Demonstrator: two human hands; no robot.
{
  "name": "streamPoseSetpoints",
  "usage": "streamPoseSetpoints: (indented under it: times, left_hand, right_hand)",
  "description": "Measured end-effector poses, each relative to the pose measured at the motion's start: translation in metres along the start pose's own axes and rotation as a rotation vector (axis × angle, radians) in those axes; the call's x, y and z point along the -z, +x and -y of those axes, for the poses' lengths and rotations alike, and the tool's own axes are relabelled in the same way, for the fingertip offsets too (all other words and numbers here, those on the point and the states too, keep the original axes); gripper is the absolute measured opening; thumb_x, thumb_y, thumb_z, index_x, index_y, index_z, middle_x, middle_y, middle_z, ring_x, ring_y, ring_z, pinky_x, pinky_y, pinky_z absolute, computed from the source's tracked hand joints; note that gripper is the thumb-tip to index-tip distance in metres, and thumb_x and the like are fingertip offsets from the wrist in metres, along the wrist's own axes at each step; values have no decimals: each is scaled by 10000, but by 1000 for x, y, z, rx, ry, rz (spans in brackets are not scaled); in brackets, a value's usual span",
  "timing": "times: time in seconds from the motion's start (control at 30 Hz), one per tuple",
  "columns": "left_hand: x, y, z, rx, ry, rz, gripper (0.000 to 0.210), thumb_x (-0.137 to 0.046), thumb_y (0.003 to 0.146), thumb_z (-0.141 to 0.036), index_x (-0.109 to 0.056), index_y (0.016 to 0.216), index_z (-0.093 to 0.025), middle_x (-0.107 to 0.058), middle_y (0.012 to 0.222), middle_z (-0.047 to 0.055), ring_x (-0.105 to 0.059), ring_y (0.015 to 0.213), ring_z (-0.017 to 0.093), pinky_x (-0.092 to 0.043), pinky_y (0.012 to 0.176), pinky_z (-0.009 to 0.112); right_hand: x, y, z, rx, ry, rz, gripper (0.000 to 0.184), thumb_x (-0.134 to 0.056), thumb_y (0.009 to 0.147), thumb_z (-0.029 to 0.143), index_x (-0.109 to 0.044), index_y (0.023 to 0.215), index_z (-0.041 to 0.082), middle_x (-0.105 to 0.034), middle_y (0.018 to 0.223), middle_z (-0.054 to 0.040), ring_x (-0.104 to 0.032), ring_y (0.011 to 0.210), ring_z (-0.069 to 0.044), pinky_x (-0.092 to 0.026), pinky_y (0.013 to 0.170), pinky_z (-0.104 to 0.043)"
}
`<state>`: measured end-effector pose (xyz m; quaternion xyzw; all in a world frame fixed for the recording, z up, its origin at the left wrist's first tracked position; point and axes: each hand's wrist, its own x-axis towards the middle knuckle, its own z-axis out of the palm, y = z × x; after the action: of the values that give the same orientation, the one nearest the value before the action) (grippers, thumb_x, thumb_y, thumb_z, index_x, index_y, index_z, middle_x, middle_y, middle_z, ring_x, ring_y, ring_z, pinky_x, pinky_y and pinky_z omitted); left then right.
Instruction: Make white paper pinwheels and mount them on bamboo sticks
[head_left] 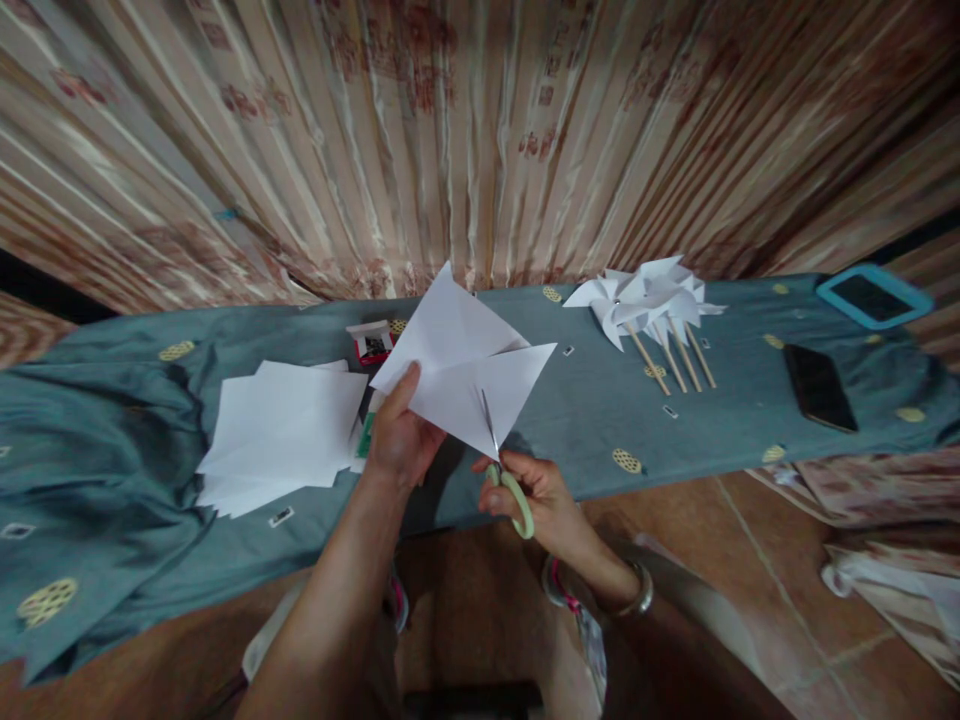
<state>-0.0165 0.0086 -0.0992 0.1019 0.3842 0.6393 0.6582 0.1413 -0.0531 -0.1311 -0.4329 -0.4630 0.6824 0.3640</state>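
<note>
My left hand (405, 432) grips a white square sheet of paper (457, 340) by its left side, thumb on top and fingers underneath. One slit runs inward from the sheet's right corner, and the two flaps there stand slightly apart. In my right hand (536, 495) is a pair of scissors (514, 500) with light green handles. Their blades point up and lie over the sheet's lower corner, partly open along the paper. The sheet is held above the cloth-covered table.
A stack of white paper (289, 435) lies left, beside a small red box (373, 345) and a partly hidden green item (365, 437). Several paper pinwheels (652, 300) on wooden sticks lie right, near a black phone (820, 387) and a blue-framed device (874, 297). Behind the table (585, 430) hangs a curtain (480, 150).
</note>
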Motion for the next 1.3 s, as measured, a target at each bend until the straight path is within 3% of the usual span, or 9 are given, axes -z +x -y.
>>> streamPoseSetpoints:
  times: [0.3, 0.87, 1.17, 1.3]
  left_hand:
    - [-5, -2, -2, 4, -25, -49, 248, -545, 890, -245, -655, 1078, -127, -744, 895, 61, -698, 823, 181, -572, 796, 298]
    - [-2, -4, 5, 38, 65, -14, 278, -621, 827, -319, -646, 1045, -149, -735, 914, 63, -690, 789, 196, -555, 709, 303]
    - [-6, -5, 5, 54, 21, -37, 210, -566, 868, -275, -660, 996, -138, -735, 857, 50, -677, 725, 167, -543, 652, 263]
    - [-5, -4, 7, 44, 37, -19, 226, -592, 853, -286, -662, 1009, -137, -735, 869, 52, -678, 732, 174, -543, 687, 279]
  right_hand:
    - [-6, 1, 1, -67, 68, -50, 368, -821, 601, 425, -657, 822, 180, -606, 554, 47, -491, 472, -82, -426, 484, -213]
    - [-4, 3, 8, -51, 62, -69, 395, -835, 573, 461, -688, 799, 172, -621, 544, 36, -498, 461, -79, -425, 468, -209]
    - [-4, 3, 6, -54, 66, -74, 393, -829, 581, 449, -682, 814, 168, -605, 552, 40, -502, 471, -81, -437, 483, -214]
    - [-4, 3, 8, -35, 64, -87, 384, -838, 564, 447, -674, 767, 166, -589, 534, 45, -485, 463, -76, -408, 460, -202]
